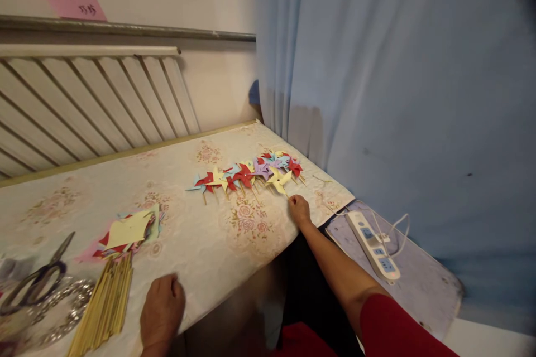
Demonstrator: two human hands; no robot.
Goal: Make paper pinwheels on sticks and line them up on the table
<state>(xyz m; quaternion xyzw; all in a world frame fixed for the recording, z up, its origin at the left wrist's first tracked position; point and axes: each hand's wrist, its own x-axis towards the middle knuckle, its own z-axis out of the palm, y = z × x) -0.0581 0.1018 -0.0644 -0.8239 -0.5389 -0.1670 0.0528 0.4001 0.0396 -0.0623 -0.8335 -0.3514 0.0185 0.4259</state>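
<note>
My right hand (pixel 299 211) reaches out to the table's right part, its fingers pinched on the stick of a yellow paper pinwheel (pixel 280 180). This pinwheel lies at the front of a row of red, yellow, blue and purple pinwheels (pixel 244 175), whose thin sticks point toward me. At the table's near edge, my left hand (pixel 162 309) rests with its fingers curled in, and nothing shows in it. To its left is a bundle of thin wooden sticks (pixel 104 304). Beyond the bundle lies a stack of coloured paper pieces (pixel 129 231), a yellow one on top.
Dark-handled scissors (pixel 44 276) and a dish of small shiny metal pieces (pixel 62 312) lie at the lower left on the flowered tablecloth (pixel 201 256). A power strip (pixel 372 245) with a white cord sits on a stool (pixel 422 284). A blue curtain (pixel 397 95) hangs at the right.
</note>
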